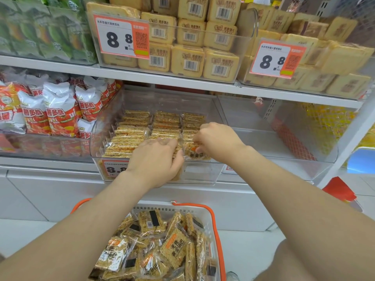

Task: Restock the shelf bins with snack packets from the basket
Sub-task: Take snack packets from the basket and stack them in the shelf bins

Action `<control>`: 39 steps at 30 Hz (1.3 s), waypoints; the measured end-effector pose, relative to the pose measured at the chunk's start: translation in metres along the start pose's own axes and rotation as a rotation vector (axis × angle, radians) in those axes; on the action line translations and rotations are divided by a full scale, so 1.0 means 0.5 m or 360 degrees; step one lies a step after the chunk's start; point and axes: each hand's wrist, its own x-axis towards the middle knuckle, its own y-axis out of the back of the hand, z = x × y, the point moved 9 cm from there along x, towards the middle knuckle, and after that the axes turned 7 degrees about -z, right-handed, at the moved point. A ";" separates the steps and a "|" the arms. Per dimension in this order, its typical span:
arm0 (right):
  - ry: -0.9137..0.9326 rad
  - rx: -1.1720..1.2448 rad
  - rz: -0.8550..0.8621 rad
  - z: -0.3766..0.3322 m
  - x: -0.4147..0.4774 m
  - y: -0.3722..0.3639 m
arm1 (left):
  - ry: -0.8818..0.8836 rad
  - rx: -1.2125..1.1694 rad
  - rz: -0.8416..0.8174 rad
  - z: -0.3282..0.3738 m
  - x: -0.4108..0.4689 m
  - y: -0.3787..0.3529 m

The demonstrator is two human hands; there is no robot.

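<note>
White store shelves (182,79) carry red-and-silver bags (58,112) at left and beige barcoded packs (188,59) above. In the clear middle bin (112,112) stand rows of golden cracker packets (129,136): the left hand (156,161) curls close-set fingers over the near ones, the right hand (217,138) pinches one packet (195,152) in the right row, and more lie loose in the near orange-handled basket (216,230). Price tags (121,36) read 8.8.

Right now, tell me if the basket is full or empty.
Nearly full: the basket holds a loose heap of snack packets piled close to its white rim.
</note>
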 end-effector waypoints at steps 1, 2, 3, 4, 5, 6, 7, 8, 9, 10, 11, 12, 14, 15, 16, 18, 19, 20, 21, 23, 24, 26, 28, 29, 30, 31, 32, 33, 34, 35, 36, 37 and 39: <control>-0.0015 -0.0010 -0.0027 -0.004 0.002 -0.003 | 0.0000 -0.0013 0.0003 -0.001 0.000 0.000; -0.0034 -0.0022 -0.0041 -0.006 0.004 -0.004 | -0.0003 -0.0026 0.0001 -0.002 0.001 -0.002; -0.0058 -0.0022 -0.0039 -0.006 0.006 -0.002 | -0.0008 -0.0032 -0.0003 -0.003 0.003 -0.005; -0.0092 -0.0011 -0.0026 -0.004 0.008 0.000 | -0.0013 -0.0032 -0.0008 -0.004 0.004 -0.007; -0.0131 0.0005 -0.0013 -0.004 0.008 0.003 | -0.0015 -0.0032 -0.0015 -0.005 0.005 -0.010; -0.0165 0.0005 0.0005 -0.004 0.009 0.002 | -0.0019 -0.0030 -0.0018 -0.005 0.006 -0.012; -0.0190 -0.0019 0.0020 -0.008 0.009 0.002 | -0.0023 -0.0026 -0.0022 -0.005 0.007 -0.014; -0.0200 -0.0067 0.0029 -0.013 0.011 0.001 | -0.0026 -0.0021 -0.0026 -0.007 0.007 -0.016; -0.0194 -0.0104 0.0026 -0.020 0.012 -0.001 | -0.0028 -0.0018 -0.0031 -0.008 0.008 -0.018; -0.0175 -0.0115 0.0013 -0.025 0.015 -0.004 | -0.0034 -0.0018 -0.0035 -0.010 0.009 -0.020; -0.0159 -0.0097 -0.0004 -0.027 0.016 -0.005 | -0.0042 -0.0017 -0.0036 -0.010 0.009 -0.021; -0.0153 -0.0065 -0.0025 -0.024 0.018 -0.008 | -0.0050 -0.0012 -0.0038 -0.010 0.010 -0.022; -0.0179 0.0074 -0.0063 -0.010 0.018 -0.012 | -0.0051 0.0006 -0.0055 -0.012 0.011 -0.027; -0.0200 0.0163 -0.0063 -0.004 0.015 -0.011 | -0.0042 0.0019 -0.0070 -0.014 0.013 -0.031; -0.0205 0.0237 -0.0047 0.000 0.013 -0.009 | -0.0030 0.0037 -0.0082 -0.017 0.014 -0.033; -0.0187 0.0331 -0.0057 0.003 0.008 -0.011 | -0.0020 0.0067 -0.0087 -0.020 0.014 -0.035; -0.0177 0.0390 -0.0055 0.001 0.003 -0.008 | -0.0021 0.0068 -0.0071 -0.019 0.013 -0.035; -0.0165 0.0451 -0.0037 0.000 -0.001 -0.006 | -0.0023 0.0056 -0.0034 -0.019 0.012 -0.032; -0.0170 0.0511 -0.0026 -0.004 -0.009 0.002 | -0.0025 0.0024 0.0031 -0.020 0.010 -0.026; -0.0184 0.0623 0.0055 -0.010 -0.023 0.027 | -0.0072 -0.0047 0.0248 -0.017 0.000 -0.001; -0.0193 0.0714 0.0123 -0.012 -0.035 0.049 | -0.0139 -0.0064 0.0397 -0.009 -0.011 0.018; -0.0137 0.0901 0.0223 -0.025 -0.065 0.095 | -0.0308 -0.0065 0.0692 0.013 -0.043 0.057; -0.0002 0.1004 0.0031 -0.057 -0.094 0.113 | -0.0489 -0.0061 0.0812 0.034 -0.073 0.074; 0.0035 0.1015 -0.0193 -0.076 -0.109 0.102 | -0.0571 -0.0060 0.0802 0.045 -0.084 0.073; 0.0060 0.0991 -0.0425 -0.092 -0.124 0.083 | -0.0639 -0.0051 0.0766 0.055 -0.095 0.064; 0.0082 0.0949 -0.0617 -0.105 -0.141 0.065 | -0.0682 -0.0040 0.0708 0.064 -0.104 0.053; 0.0092 0.0903 -0.0754 -0.113 -0.154 0.050 | -0.0698 -0.0038 0.0627 0.070 -0.112 0.038; 0.0081 0.0858 -0.0836 -0.118 -0.164 0.038 | -0.0689 -0.0052 0.0520 0.075 -0.119 0.022; 0.0067 0.0806 -0.0867 -0.121 -0.170 0.029 | -0.0667 -0.0066 0.0395 0.078 -0.123 0.002; 0.0055 0.0739 -0.0865 -0.127 -0.177 0.024 | -0.0646 -0.0059 0.0257 0.084 -0.126 -0.021; 0.0049 0.0650 -0.0849 -0.132 -0.185 0.021 | -0.0625 -0.0032 0.0106 0.092 -0.129 -0.047; 0.0043 0.0550 -0.0830 -0.139 -0.194 0.015 | -0.0598 -0.0012 -0.0063 0.100 -0.134 -0.076; 0.0030 0.0344 -0.0817 -0.151 -0.218 -0.004 | -0.0536 -0.0043 -0.0410 0.118 -0.151 -0.139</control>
